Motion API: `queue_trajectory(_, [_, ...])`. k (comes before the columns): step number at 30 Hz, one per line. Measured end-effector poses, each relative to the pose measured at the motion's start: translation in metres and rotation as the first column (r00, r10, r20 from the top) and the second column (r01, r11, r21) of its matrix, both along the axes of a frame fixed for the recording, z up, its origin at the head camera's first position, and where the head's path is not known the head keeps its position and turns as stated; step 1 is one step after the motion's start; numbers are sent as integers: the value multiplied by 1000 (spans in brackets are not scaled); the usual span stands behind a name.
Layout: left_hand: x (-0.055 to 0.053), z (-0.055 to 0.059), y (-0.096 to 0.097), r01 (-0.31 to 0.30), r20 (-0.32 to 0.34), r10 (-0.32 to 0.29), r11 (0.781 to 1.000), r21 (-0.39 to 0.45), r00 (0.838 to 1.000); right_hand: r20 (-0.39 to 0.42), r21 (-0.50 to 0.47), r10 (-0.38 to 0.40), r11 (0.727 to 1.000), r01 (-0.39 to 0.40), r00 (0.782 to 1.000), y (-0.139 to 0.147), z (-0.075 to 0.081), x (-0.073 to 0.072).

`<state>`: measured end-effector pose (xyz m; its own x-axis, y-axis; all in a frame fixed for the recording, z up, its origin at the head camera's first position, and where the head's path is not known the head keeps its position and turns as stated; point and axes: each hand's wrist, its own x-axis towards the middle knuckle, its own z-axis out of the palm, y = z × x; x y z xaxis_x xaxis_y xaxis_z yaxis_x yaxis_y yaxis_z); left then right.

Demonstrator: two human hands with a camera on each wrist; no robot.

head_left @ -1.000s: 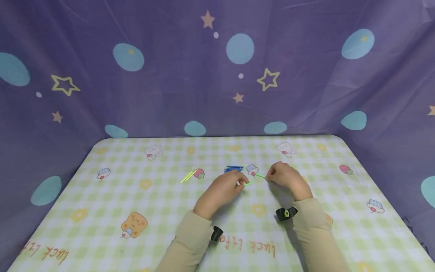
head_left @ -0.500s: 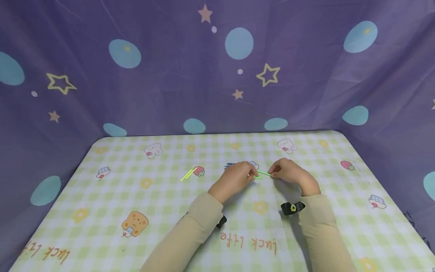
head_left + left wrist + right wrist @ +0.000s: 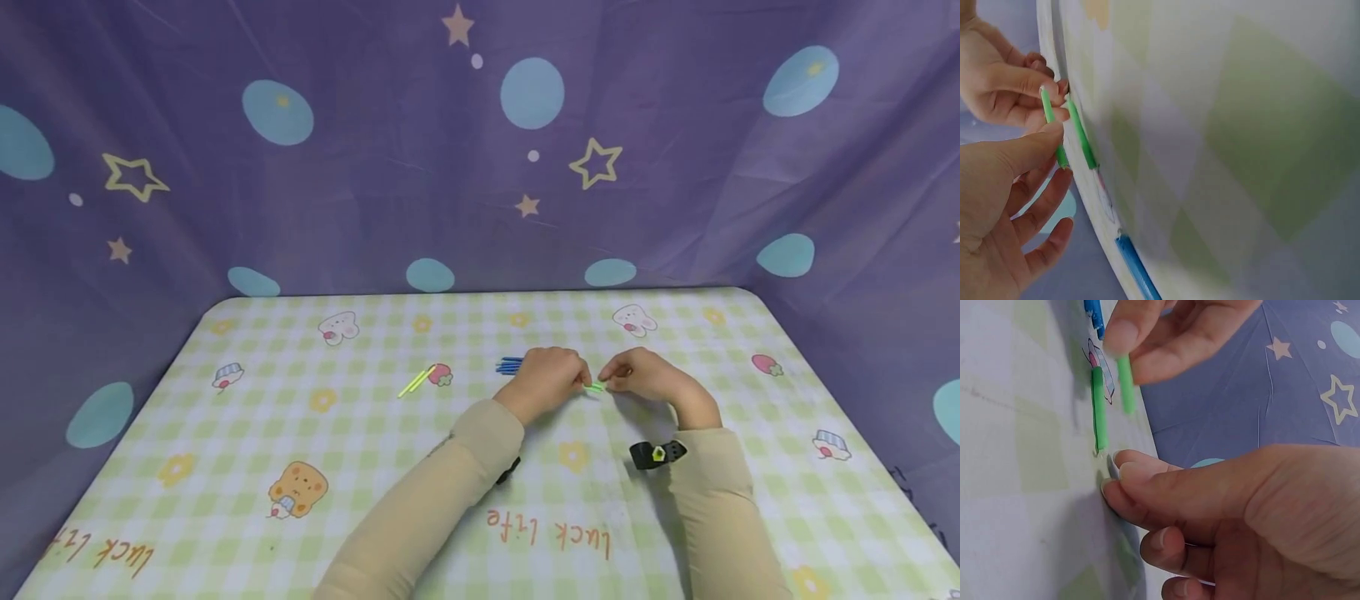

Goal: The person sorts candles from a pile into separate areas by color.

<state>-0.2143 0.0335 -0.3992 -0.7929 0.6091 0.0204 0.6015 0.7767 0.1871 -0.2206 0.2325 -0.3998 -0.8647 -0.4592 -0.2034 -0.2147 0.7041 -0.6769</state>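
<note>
In the left wrist view my left hand [image 3: 1004,194] pinches a short green stick [image 3: 1047,104] between thumb and fingers, held just over the table. A second green stick [image 3: 1099,409] lies flat on the cloth beside it. My right hand [image 3: 1204,506] is at that second stick's near end, thumb and forefinger tips close to it and the other fingers loosely bent. From the head view, both hands, left [image 3: 551,379] and right [image 3: 648,379], almost meet over the green sticks [image 3: 595,387].
Several blue sticks [image 3: 509,366] lie together, partly hidden behind my left hand. Yellow sticks [image 3: 417,381] rest farther left. Beneath everything is a green-checked tablecloth [image 3: 375,442] with printed cartoons. A purple curtain [image 3: 337,208] with stars hangs behind the table.
My left hand has moved right with its green stick, up to my right hand. The green stick my right hand held now lies on the cloth, its fingers at the end.
</note>
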Motion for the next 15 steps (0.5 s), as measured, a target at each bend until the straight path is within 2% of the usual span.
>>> queue_trajectory(3, [-2, -2, 5, 5, -16, -6, 1000, -28, 1000, 0, -1, -4, 1000, 4, 1000, 0, 1, 0])
queue_trajectory(7, [-5, -6, 9, -14, -4, 13, 999, -37, 1000, -11, 4, -13, 1000, 13, 1000, 1, 1, 0])
queue_trajectory(15, [-7, -12, 9, -30, -23, 29, 998, -50, 999, -15, 13, -21, 1000, 22, 1000, 0, -3, -1])
